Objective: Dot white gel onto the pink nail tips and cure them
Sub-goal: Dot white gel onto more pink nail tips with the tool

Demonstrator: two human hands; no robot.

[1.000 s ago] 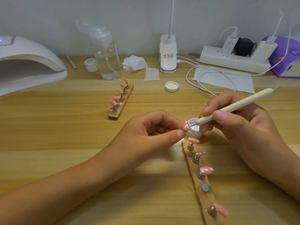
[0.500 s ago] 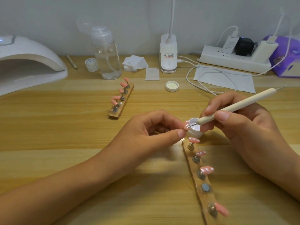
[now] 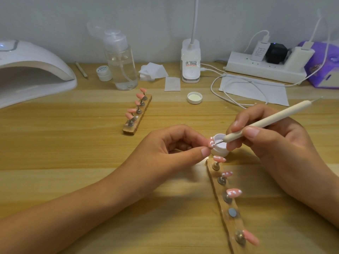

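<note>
My left hand [image 3: 172,145] pinches a pink nail tip [image 3: 211,142] with white dots between thumb and forefinger. My right hand [image 3: 271,143] holds a cream dotting pen [image 3: 266,123] like a pencil, its fine point touching that tip. Right behind the tip stands a small white gel pot [image 3: 221,147], open. Below it a wooden holder strip [image 3: 229,211] carries three dotted pink tips, one bare magnet and one plain pink tip [image 3: 250,237]. A second wooden strip [image 3: 137,116] with several plain pink tips lies further back.
A white curing lamp [image 3: 31,70] sits at the far left. Along the back stand a clear pump bottle [image 3: 121,61], a small jar [image 3: 104,71], cotton pads [image 3: 154,71], a desk lamp base [image 3: 190,61], a power strip [image 3: 264,67] with cables and a pot lid [image 3: 194,97].
Both hands stay almost where they were. The pen point shifts slightly on the held nail tip.
</note>
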